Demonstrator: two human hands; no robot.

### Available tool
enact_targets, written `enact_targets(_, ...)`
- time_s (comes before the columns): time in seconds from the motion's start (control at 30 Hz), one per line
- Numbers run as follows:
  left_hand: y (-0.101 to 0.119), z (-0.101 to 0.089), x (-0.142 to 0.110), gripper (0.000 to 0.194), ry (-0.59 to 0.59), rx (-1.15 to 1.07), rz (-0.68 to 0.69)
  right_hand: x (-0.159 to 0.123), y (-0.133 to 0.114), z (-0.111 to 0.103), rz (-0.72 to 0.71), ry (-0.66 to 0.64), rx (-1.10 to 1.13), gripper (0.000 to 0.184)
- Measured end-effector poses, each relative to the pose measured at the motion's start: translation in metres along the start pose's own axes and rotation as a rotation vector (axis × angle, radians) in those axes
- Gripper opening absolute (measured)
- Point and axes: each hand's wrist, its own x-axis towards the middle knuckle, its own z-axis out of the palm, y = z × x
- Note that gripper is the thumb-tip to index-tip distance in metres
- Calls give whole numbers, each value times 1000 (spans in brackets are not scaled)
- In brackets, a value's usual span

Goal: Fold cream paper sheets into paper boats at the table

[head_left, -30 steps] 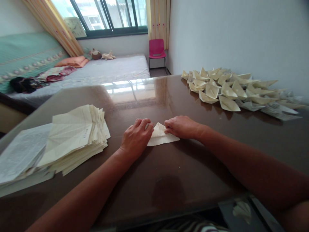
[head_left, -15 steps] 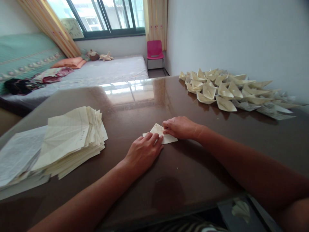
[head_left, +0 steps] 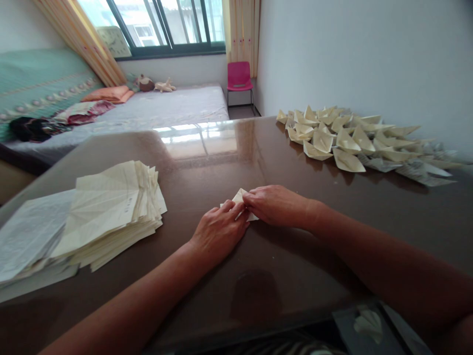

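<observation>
Cream paper [head_left: 239, 195] under hands [head_left: 220, 228], well inside table edge [head_left: 258, 329]

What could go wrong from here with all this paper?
The left hand and right hand cover much of the folded paper, so a crooked crease might go unnoticed. The uneven stack of sheets could slide if bumped. The paper boats sit crowded together, so knocking one might shift others.
</observation>
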Motion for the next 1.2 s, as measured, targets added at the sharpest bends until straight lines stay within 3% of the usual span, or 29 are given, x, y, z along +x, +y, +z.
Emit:
enact_targets(0.37,-7,-9,-2,23,-37,37,-15,-3,12,-4,75,-195,-41,23)
enact_targets(0.67,-15,-16,-5,27,-68,69,-109,-2,14,-3,173,-203,-103,37)
enact_targets(0.87,-13,-6,-4,20,-20,59,-21,7,9,7,260,-132,-122,58)
enact_targets(1.2,-19,-13,-7,28,-116,53,-27,3,21,-4,311,-242,-61,46)
